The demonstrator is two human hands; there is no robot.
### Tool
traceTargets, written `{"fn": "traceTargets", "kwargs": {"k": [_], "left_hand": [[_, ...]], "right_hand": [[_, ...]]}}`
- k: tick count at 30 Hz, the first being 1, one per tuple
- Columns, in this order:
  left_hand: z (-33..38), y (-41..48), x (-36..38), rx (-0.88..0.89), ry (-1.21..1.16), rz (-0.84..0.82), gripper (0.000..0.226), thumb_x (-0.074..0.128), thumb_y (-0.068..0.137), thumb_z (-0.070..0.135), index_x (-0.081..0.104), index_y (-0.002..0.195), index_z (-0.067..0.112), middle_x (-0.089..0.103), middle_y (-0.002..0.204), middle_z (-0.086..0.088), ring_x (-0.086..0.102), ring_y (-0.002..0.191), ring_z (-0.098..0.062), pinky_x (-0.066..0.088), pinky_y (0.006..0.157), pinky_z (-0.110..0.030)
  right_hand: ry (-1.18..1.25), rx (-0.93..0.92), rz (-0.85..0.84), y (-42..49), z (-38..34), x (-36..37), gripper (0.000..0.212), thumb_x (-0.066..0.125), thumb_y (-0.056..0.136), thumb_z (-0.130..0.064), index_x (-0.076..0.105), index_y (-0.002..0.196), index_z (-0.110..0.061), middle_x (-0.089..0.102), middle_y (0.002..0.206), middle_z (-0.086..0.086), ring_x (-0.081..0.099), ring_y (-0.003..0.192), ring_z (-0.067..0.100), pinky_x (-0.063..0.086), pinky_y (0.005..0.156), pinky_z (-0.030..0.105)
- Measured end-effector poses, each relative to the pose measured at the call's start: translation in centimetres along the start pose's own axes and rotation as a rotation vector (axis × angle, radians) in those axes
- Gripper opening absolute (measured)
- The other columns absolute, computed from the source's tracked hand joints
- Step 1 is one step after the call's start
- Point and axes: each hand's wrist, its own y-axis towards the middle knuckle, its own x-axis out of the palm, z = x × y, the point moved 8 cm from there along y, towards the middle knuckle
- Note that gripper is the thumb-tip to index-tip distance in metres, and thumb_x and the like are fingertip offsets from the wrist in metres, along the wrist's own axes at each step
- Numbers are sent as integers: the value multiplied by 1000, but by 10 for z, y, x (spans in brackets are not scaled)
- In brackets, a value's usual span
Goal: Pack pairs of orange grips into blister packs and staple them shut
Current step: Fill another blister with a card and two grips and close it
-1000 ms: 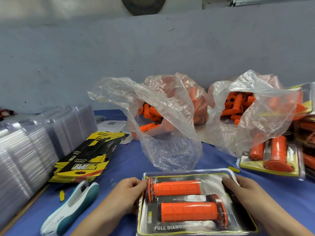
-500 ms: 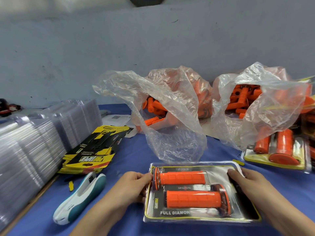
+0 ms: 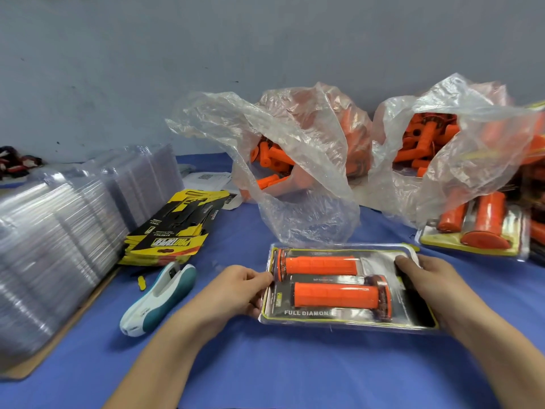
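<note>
one blue cloth is covering the table, and a plain grey wall is standing right behind its far edge. along the left edge, stacks of clear plastic shells are leaning in rows, with a pile of yellow and black cards lying beside them. toward the far edge, two crumpled clear bags are sitting open side by side, loose orange grips showing inside both. at the right edge a filled pack is lying flat.

the blister pack is lying flat in the middle of the table, toward the near edge, its long axis running left to right, roughly along that edge. its printed words are facing me the right way up. inside, the upper grip and the lower grip are lying parallel to that axis, head to tail: the upper one's flanged end is pointing left, the lower one's right.

my left hand is pinching the pack's left edge, fingers curled and fingertips on the rim. my right hand is gripping the right end, thumb lying on top; i cannot tell where the other fingers are sitting. the white and teal stapler is lying on the cloth just left of my left hand, apart from it.
</note>
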Motion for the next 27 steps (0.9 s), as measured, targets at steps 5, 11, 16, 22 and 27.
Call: {"fn": "traceTargets", "kwargs": {"k": [5, 11, 16, 22, 27], "left_hand": [[-3, -6, 1, -39, -75, -96, 39, 58, 96, 41, 70, 86, 5, 61, 66, -5, 54, 54, -11, 49, 53, -21], [-12, -12, -1, -33, 22, -107, 39, 56, 98, 40, 64, 85, 4, 56, 68, -6, 53, 55, -13, 49, 52, -22], [-10, -13, 1, -2, 31, -74, 39, 53, 100, 37, 64, 85, 3, 54, 61, 0, 53, 55, -11, 48, 49, -21], [-13, -18, 2, -65, -14, -113, 33, 56, 99, 37, 59, 84, 7, 57, 68, -2, 59, 57, -16, 48, 46, -25], [-12, -22, 9, -32, 10, -131, 13, 54, 97, 15, 57, 102, 4, 62, 67, -1, 61, 59, -18, 49, 49, -25]], "right_hand": [[-16, 2, -4, 0, 2, -1, 34, 54, 98, -35, 68, 94, -4, 72, 87, 18, 64, 76, 29, 52, 88, 53], [12, 21, 8, 4, 6, -1, 37, 55, 97, -39, 67, 94, -4, 69, 81, 15, 62, 75, 28, 53, 82, 50], [12, 26, 25, 7, 10, -2, 38, 55, 97, -39, 67, 93, -4, 71, 89, 22, 61, 75, 27, 53, 87, 52], [-16, -16, 33, 7, 6, -2, 34, 53, 98, -39, 66, 92, -8, 72, 91, 19, 67, 87, 38, 53, 86, 50], [-12, -42, 59, 6, 3, -1, 34, 50, 100, -38, 64, 94, -7, 70, 95, 19, 64, 97, 41, 51, 90, 49]]}}
